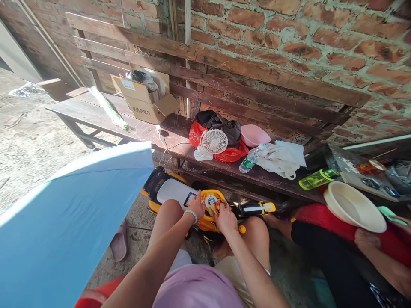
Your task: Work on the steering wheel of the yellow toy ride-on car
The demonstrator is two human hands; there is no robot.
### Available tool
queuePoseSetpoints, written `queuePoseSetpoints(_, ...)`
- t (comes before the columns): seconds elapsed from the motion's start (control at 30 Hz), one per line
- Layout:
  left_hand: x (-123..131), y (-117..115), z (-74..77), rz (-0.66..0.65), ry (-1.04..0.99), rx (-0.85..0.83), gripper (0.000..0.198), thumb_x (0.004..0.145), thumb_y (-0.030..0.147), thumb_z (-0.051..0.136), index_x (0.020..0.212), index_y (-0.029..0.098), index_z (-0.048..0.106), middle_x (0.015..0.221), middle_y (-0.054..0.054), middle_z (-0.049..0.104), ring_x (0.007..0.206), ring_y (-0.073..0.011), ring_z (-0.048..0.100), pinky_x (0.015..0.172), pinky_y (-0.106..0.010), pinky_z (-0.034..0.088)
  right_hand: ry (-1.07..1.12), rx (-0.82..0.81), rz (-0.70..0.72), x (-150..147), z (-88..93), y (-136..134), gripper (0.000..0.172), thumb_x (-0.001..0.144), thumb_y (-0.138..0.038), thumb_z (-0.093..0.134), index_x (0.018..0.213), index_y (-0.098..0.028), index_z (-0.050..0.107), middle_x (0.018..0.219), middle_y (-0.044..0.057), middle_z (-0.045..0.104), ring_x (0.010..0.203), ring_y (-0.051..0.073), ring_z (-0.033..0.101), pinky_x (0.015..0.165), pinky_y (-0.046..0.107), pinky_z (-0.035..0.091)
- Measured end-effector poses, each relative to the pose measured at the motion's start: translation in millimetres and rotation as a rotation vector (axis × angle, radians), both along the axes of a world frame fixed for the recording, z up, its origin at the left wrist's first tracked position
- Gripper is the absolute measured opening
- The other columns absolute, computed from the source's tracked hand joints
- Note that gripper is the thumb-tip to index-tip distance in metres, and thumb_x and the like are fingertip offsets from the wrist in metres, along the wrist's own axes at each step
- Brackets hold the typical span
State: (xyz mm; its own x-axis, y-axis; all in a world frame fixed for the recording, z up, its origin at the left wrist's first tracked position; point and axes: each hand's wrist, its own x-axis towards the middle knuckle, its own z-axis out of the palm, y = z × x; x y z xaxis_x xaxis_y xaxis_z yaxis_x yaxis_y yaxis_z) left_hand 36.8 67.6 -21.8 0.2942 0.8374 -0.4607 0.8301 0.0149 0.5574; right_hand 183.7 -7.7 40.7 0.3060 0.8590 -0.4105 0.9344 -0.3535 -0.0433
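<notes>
Blue umbrella (83, 214) at 9 o'clock; dark plank bench (178, 139) across 12; rough brick wall (308, 47) toward 1. Centre, before bench: yellow-and-black ride-on toy (205, 222), whitish seat (168, 190) at its left. Left hand (196, 207) beside yellow steering wheel (211, 199), index extended, grip unclear. Right hand (227, 219) grasping crumpled red-and-yellow bundle (214, 209).

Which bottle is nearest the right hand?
The clear bottle with the green label, beside the white bag; the yellow-green bottle, by the cream basin, is farther from the right hand.
</notes>
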Motion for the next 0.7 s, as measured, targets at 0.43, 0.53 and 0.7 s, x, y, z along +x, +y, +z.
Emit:
queuePoseSetpoints(0.43,0.5,3.7,-5.9,0.067,-0.075,0.01,0.081,0.102,0.022,0.042,0.177,0.01,0.014,0.159,-0.025,0.057,0.144,-0.0342,0.06,0.125,-0.047,0.043,0.115,-0.017,0.163,-26.3,11.7,-31.0,0.04,0.097,-0.026,0.069,0.136,-0.021,0.065,0.131,0.018,0.073,0.117,0.03,0.075,0.093,0.036,0.056)
queuePoseSetpoints(0.53,0.0,3.5,-5.0,0.069,-0.072,0.007,0.08,0.103,0.022,0.042,0.177,0.008,0.015,0.158,-0.026,0.058,0.143,-0.0337,0.062,0.125,-0.047,0.043,0.183,-0.026,0.213,-18.4,13.2,-32.8,0.038,0.097,-0.031,0.067,0.135,-0.025,0.067,0.129,0.013,0.075,0.118,0.029,0.074,0.096,0.035,0.054)
queuePoseSetpoints(0.7,-2.1,3.2,-11.4,0.083,-0.104,0.031,0.081,0.102,0.026,0.046,0.176,0.011,0.019,0.153,-0.024,0.062,0.137,-0.0357,0.065,0.12,-0.053,0.048,0.16,0.137,0.248,-3.7,23.2,-8.9,0.06,0.097,-0.025,0.064,0.156,-0.029,0.058,0.141,0.011,0.069,0.127,0.027,0.067,0.106,0.034,0.05)
